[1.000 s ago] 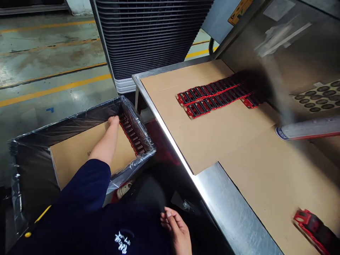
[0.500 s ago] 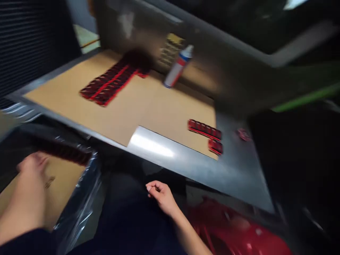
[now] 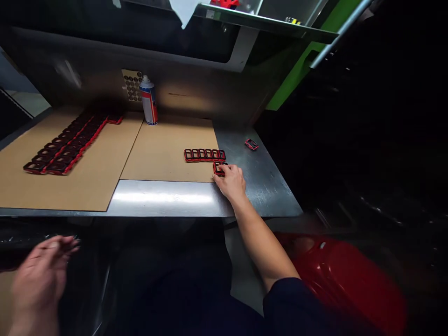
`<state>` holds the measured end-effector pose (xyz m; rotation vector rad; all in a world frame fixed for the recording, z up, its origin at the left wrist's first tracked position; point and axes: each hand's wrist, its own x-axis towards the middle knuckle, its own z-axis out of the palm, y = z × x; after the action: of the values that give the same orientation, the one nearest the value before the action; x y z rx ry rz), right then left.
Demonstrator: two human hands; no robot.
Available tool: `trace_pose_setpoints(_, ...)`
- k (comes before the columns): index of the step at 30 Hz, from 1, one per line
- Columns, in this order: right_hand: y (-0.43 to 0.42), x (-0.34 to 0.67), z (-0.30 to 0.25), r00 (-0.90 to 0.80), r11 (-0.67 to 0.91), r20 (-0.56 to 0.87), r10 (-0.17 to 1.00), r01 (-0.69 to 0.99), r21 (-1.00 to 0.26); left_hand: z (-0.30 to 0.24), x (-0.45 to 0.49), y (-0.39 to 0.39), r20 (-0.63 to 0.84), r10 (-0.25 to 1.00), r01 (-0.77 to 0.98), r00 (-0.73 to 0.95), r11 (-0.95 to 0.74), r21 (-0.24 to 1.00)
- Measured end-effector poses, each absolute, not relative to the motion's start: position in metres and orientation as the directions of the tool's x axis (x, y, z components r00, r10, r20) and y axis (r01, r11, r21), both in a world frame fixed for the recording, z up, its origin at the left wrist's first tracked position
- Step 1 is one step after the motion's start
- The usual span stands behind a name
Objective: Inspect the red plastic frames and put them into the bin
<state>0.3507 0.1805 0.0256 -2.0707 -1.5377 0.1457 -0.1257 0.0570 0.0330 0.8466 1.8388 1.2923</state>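
In the head view, the person's right hand (image 3: 229, 182) lies at the near edge of the smaller cardboard sheet (image 3: 168, 149), its grip pinching a red-and-black rectangular frame (image 3: 219, 168) between the fingers. That frame sits just below the right end of a row of six matching frames (image 3: 205, 155). The left hand (image 3: 44, 275) is blurred and off the desk at lower left, its grip spread, with nothing visible in it. The stainless steel desk (image 3: 168, 198) also carries a larger cardboard sheet (image 3: 70, 186) bearing two long rows of frames (image 3: 63, 144). One loose frame (image 3: 251, 144) lies on the bare steel to the right. A spray can (image 3: 148, 100) stands upright at the back, just beside a sheet of round dark pads (image 3: 132, 85). A blurred, glossy red object (image 3: 343, 280) lies below the desk at lower right.
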Motion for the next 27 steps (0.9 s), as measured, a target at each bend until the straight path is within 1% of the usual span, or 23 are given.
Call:
trace_pose_setpoints(1, 0.186, 0.35, 0.024, 0.344, -0.206, 0.226, 0.911, 0.857, -0.473, 0.021, -0.108, 0.061, -0.238, 0.852, -0.03, -0.466, 0.254, 0.967)
trace_pose_setpoints(2, 0.19, 0.349, 0.024, 0.352, -0.22, 0.221, 0.909, 0.858, -0.464, 0.01, -0.088, 0.064, -0.254, 0.872, -0.101, -0.419, 0.233, 0.967)
trace_pose_setpoints(4, 0.189, 0.349, 0.026, 0.374, -0.243, 0.22, 0.901, 0.855, -0.457, -0.004, -0.047, 0.061, -0.282, 0.924, -0.106, -0.259, 0.263, 0.959)
trace_pose_setpoints(6, 0.174, 0.343, 0.032, 0.379, -0.239, 0.241, 0.894, 0.856, -0.459, -0.009, -0.007, 0.049, -0.322, 0.946, -0.076, -0.049, 0.318, 0.945)
trace_pose_setpoints(7, 0.161, 0.336, 0.034, 0.366, -0.22, 0.256, 0.895, 0.86, -0.46, -0.008, 0.011, 0.043, -0.333, 0.942, -0.095, 0.045, 0.335, 0.937)
trace_pose_setpoints(9, 0.125, 0.31, 0.034, 0.289, -0.13, 0.295, 0.91, 0.878, -0.461, -0.005, 0.043, 0.032, -0.331, 0.933, -0.23, 0.143, 0.357, 0.905)
trace_pose_setpoints(10, 0.103, 0.292, 0.031, 0.209, -0.042, 0.318, 0.925, 0.886, -0.461, -0.003, 0.056, 0.029, -0.341, 0.925, -0.308, 0.168, 0.378, 0.873)
trace_pose_setpoints(12, 0.06, 0.254, 0.019, -0.058, 0.279, 0.428, 0.902, 0.834, -0.476, -0.001, 0.076, 0.028, -0.383, 0.91, -0.427, 0.158, 0.413, 0.805)
trace_pose_setpoints(13, 0.04, 0.237, 0.012, -0.165, 0.39, 0.448, 0.879, 0.79, -0.474, -0.001, 0.082, 0.029, -0.423, 0.897, -0.462, 0.129, 0.432, 0.775)
trace_pose_setpoints(14, 0.022, 0.223, 0.004, -0.211, 0.436, 0.457, 0.864, 0.766, -0.471, -0.001, 0.085, 0.03, -0.47, 0.878, -0.486, 0.09, 0.451, 0.749)
trace_pose_setpoints(16, -0.005, 0.207, -0.006, -0.225, 0.452, 0.453, 0.863, 0.744, -0.491, -0.002, 0.085, 0.033, -0.565, 0.824, -0.52, 0.04, 0.5, 0.692)
trace_pose_setpoints(18, -0.019, 0.206, -0.008, -0.22, 0.487, 0.477, 0.851, 0.671, -0.559, -0.003, 0.076, 0.032, -0.634, 0.77, -0.54, 0.069, 0.564, 0.625)
trace_pose_setpoints(19, -0.023, 0.21, -0.007, -0.207, 0.501, 0.486, 0.849, 0.607, -0.617, -0.002, 0.07, 0.03, -0.658, 0.746, -0.54, 0.096, 0.595, 0.595)
trace_pose_setpoints(20, -0.024, 0.215, -0.005, -0.181, 0.493, 0.475, 0.861, 0.524, -0.694, 0.0, 0.063, 0.026, -0.675, 0.725, -0.538, 0.136, 0.626, 0.564)
trace_pose_setpoints(21, -0.024, 0.219, -0.003, -0.15, 0.439, 0.418, 0.896, 0.437, -0.785, 0.002, 0.057, 0.022, -0.682, 0.706, -0.534, 0.19, 0.657, 0.532)
trace_pose_setpoints(22, -0.023, 0.223, -0.001, -0.158, 0.347, 0.31, 0.937, 0.34, -0.874, 0.004, 0.053, 0.016, -0.678, 0.69, -0.53, 0.252, 0.685, 0.5)
trace_pose_setpoints(23, -0.022, 0.226, 0.001, -0.207, 0.259, 0.212, 0.955, 0.235, -0.937, 0.006, 0.049, 0.011, -0.661, 0.677, -0.526, 0.323, 0.709, 0.47)
trace_pose_setpoints(25, -0.019, 0.226, 0.002, -0.313, 0.128, 0.087, 0.946, 0.113, -0.985, 0.008, 0.045, 0.002, -0.613, 0.656, -0.518, 0.44, 0.743, 0.423)
trace_pose_setpoints(27, -0.017, 0.22, 0.003, -0.343, 0.07, 0.044, 0.938, 0.065, -0.995, 0.008, 0.042, -0.005, -0.595, 0.643, -0.517, 0.482, 0.757, 0.4)
